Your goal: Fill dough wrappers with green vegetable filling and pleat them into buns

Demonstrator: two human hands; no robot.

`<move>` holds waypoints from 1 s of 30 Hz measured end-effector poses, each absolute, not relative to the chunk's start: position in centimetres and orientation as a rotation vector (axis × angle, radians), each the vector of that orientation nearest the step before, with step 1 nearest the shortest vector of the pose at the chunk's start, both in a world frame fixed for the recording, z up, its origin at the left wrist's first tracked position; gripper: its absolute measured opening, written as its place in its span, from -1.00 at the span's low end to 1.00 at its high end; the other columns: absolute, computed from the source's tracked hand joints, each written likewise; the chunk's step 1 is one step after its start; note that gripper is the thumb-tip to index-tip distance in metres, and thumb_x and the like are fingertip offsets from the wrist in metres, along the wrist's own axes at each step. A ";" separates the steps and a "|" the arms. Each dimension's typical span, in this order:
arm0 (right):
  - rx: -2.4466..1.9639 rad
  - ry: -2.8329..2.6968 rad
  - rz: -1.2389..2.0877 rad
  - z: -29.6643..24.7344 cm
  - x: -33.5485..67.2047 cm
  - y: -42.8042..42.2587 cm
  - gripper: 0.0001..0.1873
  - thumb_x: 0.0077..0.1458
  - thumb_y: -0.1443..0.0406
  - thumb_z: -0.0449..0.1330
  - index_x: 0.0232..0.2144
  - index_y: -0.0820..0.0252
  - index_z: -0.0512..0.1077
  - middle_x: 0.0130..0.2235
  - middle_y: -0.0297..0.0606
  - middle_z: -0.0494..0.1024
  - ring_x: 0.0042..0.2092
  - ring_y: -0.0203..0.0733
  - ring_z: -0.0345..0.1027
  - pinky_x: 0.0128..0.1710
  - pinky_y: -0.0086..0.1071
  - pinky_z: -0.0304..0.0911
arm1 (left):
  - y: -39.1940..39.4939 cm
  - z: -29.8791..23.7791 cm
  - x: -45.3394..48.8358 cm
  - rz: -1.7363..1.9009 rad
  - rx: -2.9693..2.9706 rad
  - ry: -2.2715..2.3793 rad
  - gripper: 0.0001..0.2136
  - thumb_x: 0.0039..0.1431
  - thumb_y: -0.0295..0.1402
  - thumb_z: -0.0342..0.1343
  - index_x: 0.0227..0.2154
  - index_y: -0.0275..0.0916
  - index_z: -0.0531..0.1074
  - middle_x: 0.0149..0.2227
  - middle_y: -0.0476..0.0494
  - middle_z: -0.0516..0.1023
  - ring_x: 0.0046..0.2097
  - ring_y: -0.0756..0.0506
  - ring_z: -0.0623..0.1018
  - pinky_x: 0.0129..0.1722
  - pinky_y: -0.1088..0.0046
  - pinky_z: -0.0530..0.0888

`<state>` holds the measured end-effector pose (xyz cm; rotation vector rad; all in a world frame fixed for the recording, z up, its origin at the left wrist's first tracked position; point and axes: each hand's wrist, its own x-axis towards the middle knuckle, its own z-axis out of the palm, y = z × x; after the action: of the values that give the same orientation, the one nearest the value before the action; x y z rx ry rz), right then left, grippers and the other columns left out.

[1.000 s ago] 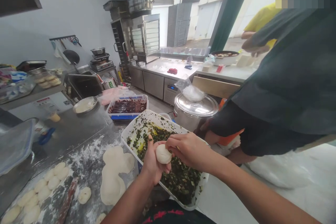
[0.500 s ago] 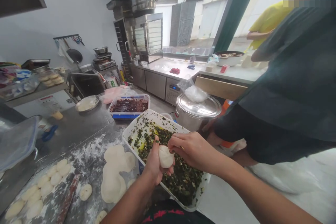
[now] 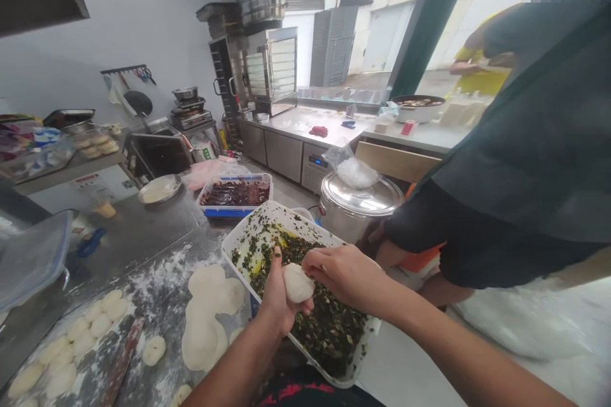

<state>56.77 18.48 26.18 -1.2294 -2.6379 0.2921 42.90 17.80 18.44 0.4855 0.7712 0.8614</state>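
Note:
My left hand cups a pale ball of dough in its palm, and the fingers of my right hand press on the dough's upper edge. Both hands are above a white rectangular tub heaped with chopped dark green filling glistening with oil. To the left, a floured steel table holds flattened dough pieces, several small dough balls and a wooden rolling pin. The inside of the dough ball is hidden by my hands.
A co-worker in a dark top stands close on the right. Beyond are a lidded steel pot, a blue-rimmed tray of dark paste, steel counters, and a person in yellow at the back.
The dough has gone from a round ball to a slightly pinched, elongated shape under my right fingers. The co-worker's arm has moved, and my view has shifted slightly.

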 end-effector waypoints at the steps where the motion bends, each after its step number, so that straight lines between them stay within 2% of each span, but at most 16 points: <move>1: -1.228 -2.651 0.297 26.1 56.9 18.5 -0.88 0.05 0.36 -0.06 -0.42 0.18 0.27 -0.44 -0.33 0.43 -0.42 -0.32 0.27 -0.47 -0.48 0.02 | 17.7 18.5 42.9 0.888 0.483 0.745 -0.47 -0.05 0.10 -0.26 -0.49 -0.33 0.30 -0.68 -0.05 0.33 -0.73 0.03 0.32 -0.83 0.60 0.14; 5: -1.214 -2.641 0.311 26.4 57.2 18.6 -0.85 0.06 0.38 -0.08 -0.46 0.19 0.27 -0.45 -0.32 0.43 -0.44 -0.34 0.26 -0.48 -0.49 0.02 | 17.5 19.1 43.2 1.031 0.517 0.662 -0.52 -0.01 0.06 -0.27 -0.31 -0.24 0.29 -0.60 -0.01 0.37 -0.77 0.08 0.24 -0.85 0.60 0.10; 9: -1.187 -2.572 0.324 26.3 56.9 18.8 -0.86 0.06 0.37 -0.08 -0.39 0.18 0.28 -0.41 -0.32 0.43 -0.38 -0.33 0.27 -0.41 -0.49 0.06 | 17.7 19.0 43.6 1.075 0.490 0.728 -0.55 -0.02 0.06 -0.23 -0.48 -0.27 0.28 -0.68 -0.01 0.34 -0.79 0.09 0.21 -0.84 0.61 0.05; 13: -1.118 -2.641 0.318 25.9 56.8 19.0 -0.87 0.03 0.39 -0.05 -0.44 0.19 0.30 -0.44 -0.32 0.41 -0.41 -0.35 0.26 -0.42 -0.49 0.05 | 18.3 18.3 43.6 0.930 0.438 0.838 -0.45 -0.09 0.13 -0.25 -0.58 -0.33 0.29 -0.70 -0.09 0.35 -0.75 0.05 0.28 -0.80 0.59 0.10; 18: -1.126 -2.604 0.328 26.0 57.1 19.5 -0.86 0.05 0.38 -0.06 -0.43 0.19 0.29 -0.41 -0.31 0.41 -0.37 -0.33 0.25 -0.40 -0.48 0.06 | 18.7 18.5 43.3 0.874 0.406 0.816 -0.39 -0.12 0.17 -0.30 -0.54 -0.36 0.32 -0.66 -0.10 0.36 -0.69 0.01 0.34 -0.73 0.54 0.21; 22: -1.178 -2.574 0.351 26.0 57.2 19.8 -0.84 0.06 0.38 -0.09 -0.47 0.19 0.28 -0.43 -0.31 0.41 -0.39 -0.33 0.25 -0.41 -0.48 0.06 | 18.7 19.1 43.5 1.066 0.439 0.731 -0.44 -0.06 0.13 -0.30 -0.38 -0.29 0.31 -0.59 -0.04 0.38 -0.69 0.03 0.33 -0.75 0.54 0.20; 27: -1.202 -2.528 0.393 25.8 57.1 19.9 -0.87 0.04 0.37 -0.07 -0.42 0.17 0.27 -0.40 -0.33 0.42 -0.39 -0.32 0.26 -0.43 -0.49 0.04 | 18.9 18.7 43.8 1.096 0.500 0.852 -0.45 -0.05 0.11 -0.30 -0.54 -0.33 0.29 -0.66 -0.07 0.35 -0.74 0.06 0.28 -0.78 0.57 0.15; 30: -1.192 -2.570 0.400 25.7 57.0 19.9 -0.86 0.03 0.38 -0.07 -0.45 0.19 0.28 -0.44 -0.31 0.41 -0.40 -0.31 0.26 -0.43 -0.48 0.03 | 19.2 18.5 43.7 1.072 0.497 0.925 -0.47 -0.04 0.09 -0.26 -0.51 -0.34 0.30 -0.67 -0.05 0.35 -0.76 0.07 0.26 -0.80 0.59 0.12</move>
<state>56.99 19.91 25.72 -1.1915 -2.5704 0.3996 43.73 19.21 18.46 0.4974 0.9248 1.0721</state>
